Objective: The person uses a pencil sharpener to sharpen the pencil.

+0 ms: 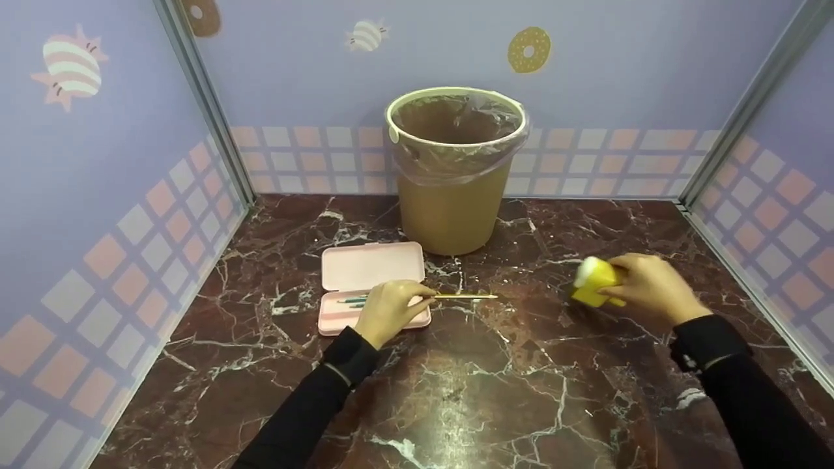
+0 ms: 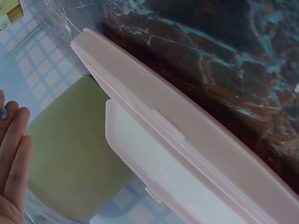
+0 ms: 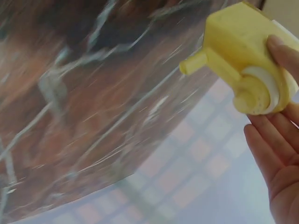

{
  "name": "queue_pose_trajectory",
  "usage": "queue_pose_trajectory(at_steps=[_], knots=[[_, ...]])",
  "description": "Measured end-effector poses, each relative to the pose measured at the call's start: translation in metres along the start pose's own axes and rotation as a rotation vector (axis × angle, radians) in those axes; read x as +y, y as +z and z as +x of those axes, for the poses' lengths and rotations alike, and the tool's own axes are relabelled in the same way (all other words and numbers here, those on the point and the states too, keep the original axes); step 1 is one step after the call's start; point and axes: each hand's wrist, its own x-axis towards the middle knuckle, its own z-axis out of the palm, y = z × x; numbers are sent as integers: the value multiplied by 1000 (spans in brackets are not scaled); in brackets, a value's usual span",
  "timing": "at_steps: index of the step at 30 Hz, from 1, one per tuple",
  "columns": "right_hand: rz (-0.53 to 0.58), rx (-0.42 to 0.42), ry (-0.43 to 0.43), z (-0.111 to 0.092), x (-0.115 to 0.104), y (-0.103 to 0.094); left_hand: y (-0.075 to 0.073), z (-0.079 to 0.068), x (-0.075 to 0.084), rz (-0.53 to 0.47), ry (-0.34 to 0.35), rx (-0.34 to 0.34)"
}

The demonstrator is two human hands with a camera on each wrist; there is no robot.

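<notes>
My left hand [image 1: 391, 306] pinches a yellowish pencil [image 1: 466, 296] between thumb and fingertips, its point toward the right. Under that hand lies an open pink pencil case [image 1: 373, 266], hinged lid at the back, with several teal pencils [image 1: 355, 301] in its tray. In the left wrist view the case [image 2: 159, 163] is seen from its side. Off to the right, my right hand [image 1: 655, 286] grips a yellow crank pencil sharpener [image 1: 594, 283] with a white part, tilted over the table. The right wrist view shows the sharpener's crank handle [image 3: 194, 63] and round hub.
A tan waste bin [image 1: 449, 202] with a clear plastic liner stands behind the pencil case, against the back wall. The dark marbled tabletop [image 1: 469, 391] is bounded by patterned panels [image 1: 293, 85] at the back and both sides.
</notes>
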Motion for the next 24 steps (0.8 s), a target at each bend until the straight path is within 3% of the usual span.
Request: queue_pose_trajectory(at_steps=[13,24], knots=[[-4,-39,-257,10,-90,34,3,-10,-5,-16,44,32],[-32,-85,-325,16,-122,47,1,-24,-8,-20,4,-24]])
